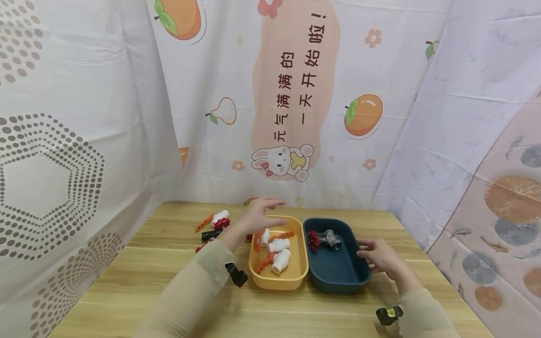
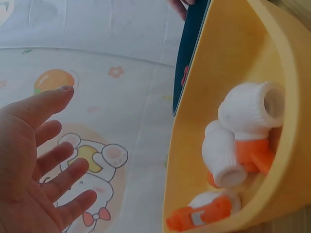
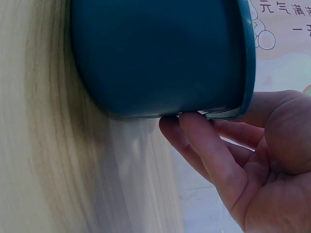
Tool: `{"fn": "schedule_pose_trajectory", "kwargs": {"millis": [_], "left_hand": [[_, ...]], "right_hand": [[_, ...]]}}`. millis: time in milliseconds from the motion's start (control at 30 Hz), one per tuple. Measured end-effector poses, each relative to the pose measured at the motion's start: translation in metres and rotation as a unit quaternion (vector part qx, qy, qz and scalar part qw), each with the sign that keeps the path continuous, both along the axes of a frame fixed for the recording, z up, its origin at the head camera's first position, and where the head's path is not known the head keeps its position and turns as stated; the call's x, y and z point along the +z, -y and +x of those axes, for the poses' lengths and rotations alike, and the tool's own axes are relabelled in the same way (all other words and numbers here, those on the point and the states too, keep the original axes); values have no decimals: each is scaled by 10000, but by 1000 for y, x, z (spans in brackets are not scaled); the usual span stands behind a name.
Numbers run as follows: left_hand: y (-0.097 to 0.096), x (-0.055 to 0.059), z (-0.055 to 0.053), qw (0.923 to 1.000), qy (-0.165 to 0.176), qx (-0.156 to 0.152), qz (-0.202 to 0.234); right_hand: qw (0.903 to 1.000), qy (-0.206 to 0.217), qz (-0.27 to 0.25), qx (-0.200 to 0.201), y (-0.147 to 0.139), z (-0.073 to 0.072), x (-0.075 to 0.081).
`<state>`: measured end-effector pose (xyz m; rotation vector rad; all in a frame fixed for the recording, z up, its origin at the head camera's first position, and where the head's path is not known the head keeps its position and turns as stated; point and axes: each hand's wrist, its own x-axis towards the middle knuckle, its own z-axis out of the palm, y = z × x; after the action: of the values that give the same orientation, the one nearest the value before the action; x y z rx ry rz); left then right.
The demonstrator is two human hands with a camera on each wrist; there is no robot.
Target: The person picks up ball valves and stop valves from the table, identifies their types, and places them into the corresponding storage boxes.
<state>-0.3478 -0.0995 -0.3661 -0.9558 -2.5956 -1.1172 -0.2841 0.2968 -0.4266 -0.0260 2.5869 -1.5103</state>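
Note:
My left hand, fingers spread and holding nothing, hovers above the left rim of a yellow bin. In that bin lie white plastic valves with orange handles. My right hand holds the right wall of a dark blue bin. In the right wrist view, its fingertips touch the outside of the wall, and the thumb passes partly out of sight at the rim. One metal valve with a red handwheel lies inside the blue bin.
Left of the yellow bin, partly behind my left arm, lie more valves: a white one with an orange handle, some with red handwheels, and a black piece. The bins stand side by side on a wooden table. Printed curtains surround it.

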Motion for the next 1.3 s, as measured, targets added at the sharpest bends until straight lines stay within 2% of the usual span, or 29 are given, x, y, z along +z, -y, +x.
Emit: {"fn": "schedule_pose_trajectory", "kwargs": {"millis": [200,600,967,1300], "left_hand": [[17,2,3,9995,109,285,-99],[51,-2,6,9990,59,450,38],[69,-4,13,9973,107,724,95],[90,-10,13,9960,113,876,132]], "right_hand": [[9997,13,-184,126,-1,1,-1],[9999,11,-71,94,1,2,1],[9999,38,-72,65,0,0,0],[10000,54,-63,28,-1,0,-1]]}}
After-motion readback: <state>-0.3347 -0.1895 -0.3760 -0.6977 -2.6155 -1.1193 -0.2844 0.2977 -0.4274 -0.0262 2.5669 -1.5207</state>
